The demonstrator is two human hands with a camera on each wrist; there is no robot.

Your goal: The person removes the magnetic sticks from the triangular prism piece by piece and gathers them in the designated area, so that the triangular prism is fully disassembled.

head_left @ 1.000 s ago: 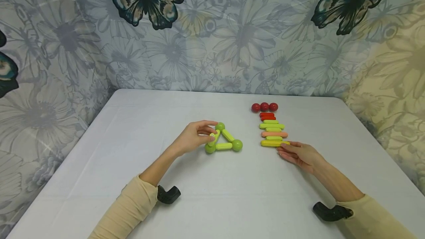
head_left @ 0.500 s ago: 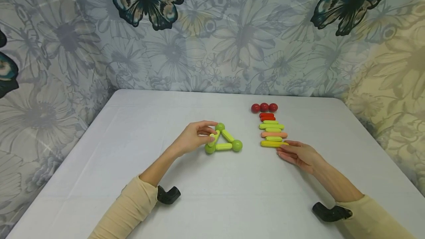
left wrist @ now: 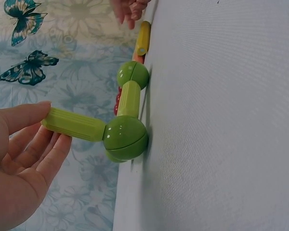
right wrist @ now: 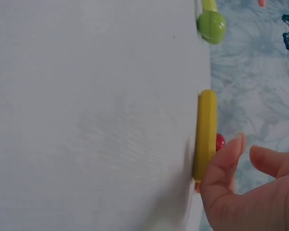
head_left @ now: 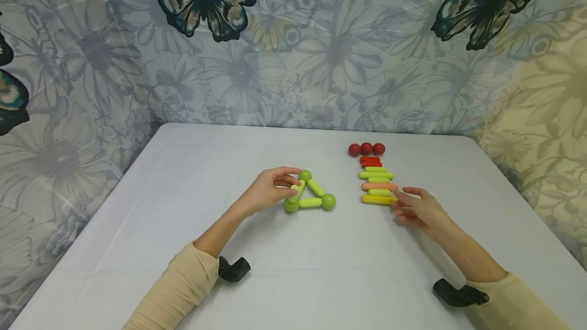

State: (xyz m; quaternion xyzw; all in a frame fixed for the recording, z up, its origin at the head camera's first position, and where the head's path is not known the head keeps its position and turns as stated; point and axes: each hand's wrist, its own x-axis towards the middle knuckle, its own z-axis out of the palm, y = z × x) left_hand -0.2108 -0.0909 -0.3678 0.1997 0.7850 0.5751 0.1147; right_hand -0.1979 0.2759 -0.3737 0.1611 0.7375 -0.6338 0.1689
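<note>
My left hand (head_left: 267, 191) pinches the top of a yellow-green rod (left wrist: 77, 126), which stands up from a green ball (left wrist: 125, 138). That ball is one corner of a flat triangle built of green balls (head_left: 328, 201) and yellow-green rods (head_left: 311, 202) on the table. At the right, my right hand (head_left: 424, 213) hovers by the near end of a column of loose rods, close to the right end of a yellow rod (head_left: 378, 199). In the right wrist view its thumb and fingers are apart, with nothing between them; whether they brush the yellow rod (right wrist: 205, 137) I cannot tell.
Beyond the yellow rod lie yellow-green rods (head_left: 376, 175), an orange rod (head_left: 379, 186) and red rods (head_left: 370, 160). A row of three red balls (head_left: 366, 148) sits behind them. The white table (head_left: 293, 279) meets a butterfly-patterned wall (head_left: 293, 80) at the back.
My right hand has let go of the yellow rod's right end and shifted slightly right, its fingers spreading. My left hand keeps its pinch on the upright rod.
</note>
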